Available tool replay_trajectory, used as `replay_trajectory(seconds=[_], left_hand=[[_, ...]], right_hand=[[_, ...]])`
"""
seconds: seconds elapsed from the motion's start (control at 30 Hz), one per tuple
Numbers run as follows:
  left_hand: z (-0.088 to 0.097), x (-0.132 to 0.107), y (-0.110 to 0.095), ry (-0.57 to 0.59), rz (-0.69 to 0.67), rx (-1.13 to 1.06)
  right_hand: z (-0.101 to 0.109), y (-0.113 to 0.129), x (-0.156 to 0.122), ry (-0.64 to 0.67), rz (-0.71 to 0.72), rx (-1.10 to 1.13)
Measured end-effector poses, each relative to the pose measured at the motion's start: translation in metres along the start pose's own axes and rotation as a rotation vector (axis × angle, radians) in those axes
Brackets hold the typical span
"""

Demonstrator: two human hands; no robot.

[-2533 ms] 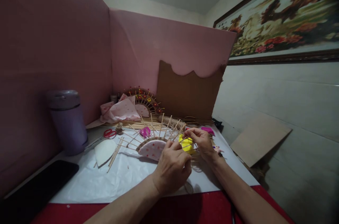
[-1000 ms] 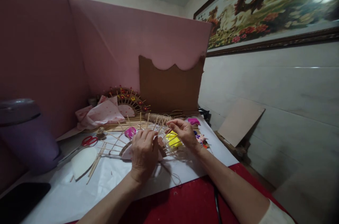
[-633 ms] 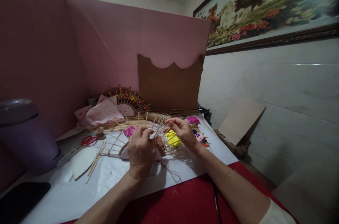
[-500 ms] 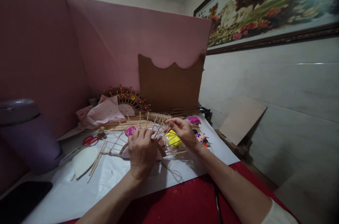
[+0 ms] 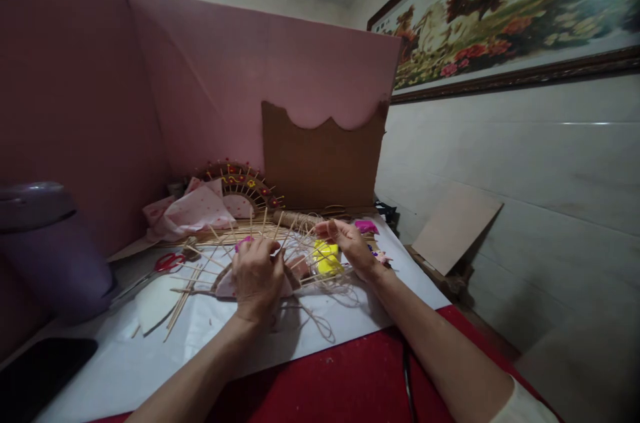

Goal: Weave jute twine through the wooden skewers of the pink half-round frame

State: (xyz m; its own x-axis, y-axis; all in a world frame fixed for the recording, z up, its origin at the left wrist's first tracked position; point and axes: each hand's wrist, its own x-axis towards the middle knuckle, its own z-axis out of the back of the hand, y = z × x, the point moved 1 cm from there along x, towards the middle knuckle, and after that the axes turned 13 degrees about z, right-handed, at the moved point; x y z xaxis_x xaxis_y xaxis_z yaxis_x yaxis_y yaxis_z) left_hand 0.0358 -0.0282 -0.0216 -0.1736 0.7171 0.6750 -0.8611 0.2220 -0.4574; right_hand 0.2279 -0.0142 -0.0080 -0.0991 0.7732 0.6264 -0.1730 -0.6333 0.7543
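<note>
As hands [image 5: 350, 243] curl, the stick fan [image 5: 227, 284] lies under the left [image 5: 257, 275]

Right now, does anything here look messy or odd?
Yes, a little: loose twine trails in untidy loops in front of the stick fan under the left hand. Behind, the brown cardboard has a wavy, uneven top edge, perhaps cut that way on purpose. I see no spill.

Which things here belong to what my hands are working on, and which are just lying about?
Seemingly part of the job:
half-round stick fan, your left hand on it
loose twine beside it

Seemingly just lying about:
purple tumbler
black phone
red-handled scissors, untouched
tan board
</note>
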Motion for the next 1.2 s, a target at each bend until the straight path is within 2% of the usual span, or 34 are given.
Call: replay_trajectory(seconds=[0.13, 0.2, 0.37, 0.63, 0.73, 0.93, 1.2], left_hand=[[-0.002, 0.006, 0.007, -0.024, 0.042, -0.014], [-0.002, 0.009, 0.01, -0.037, 0.056, -0.011], [-0.003, 0.01, 0.012, -0.044, 0.05, 0.02], [-0.002, 0.01, 0.011, -0.037, 0.077, 0.031], [0.0, 0.012, 0.011, -0.036, 0.089, 0.028], [0.006, 0.019, 0.013, -0.067, 0.139, 0.036], [0.008, 0.028, 0.021, -0.104, 0.181, 0.032]], right_hand=[[0.0, -0.009, -0.001, 0.156, -0.07, -0.067], [-0.003, -0.013, -0.002, 0.19, -0.103, -0.111], [-0.01, -0.018, -0.005, 0.154, -0.123, -0.154], [-0.012, -0.015, -0.004, 0.168, -0.127, -0.107], [-0.009, -0.015, -0.003, 0.17, -0.146, -0.068], [0.003, -0.009, -0.004, 0.194, -0.341, -0.007], [0.004, -0.006, -0.004, 0.239, -0.319, -0.049]])
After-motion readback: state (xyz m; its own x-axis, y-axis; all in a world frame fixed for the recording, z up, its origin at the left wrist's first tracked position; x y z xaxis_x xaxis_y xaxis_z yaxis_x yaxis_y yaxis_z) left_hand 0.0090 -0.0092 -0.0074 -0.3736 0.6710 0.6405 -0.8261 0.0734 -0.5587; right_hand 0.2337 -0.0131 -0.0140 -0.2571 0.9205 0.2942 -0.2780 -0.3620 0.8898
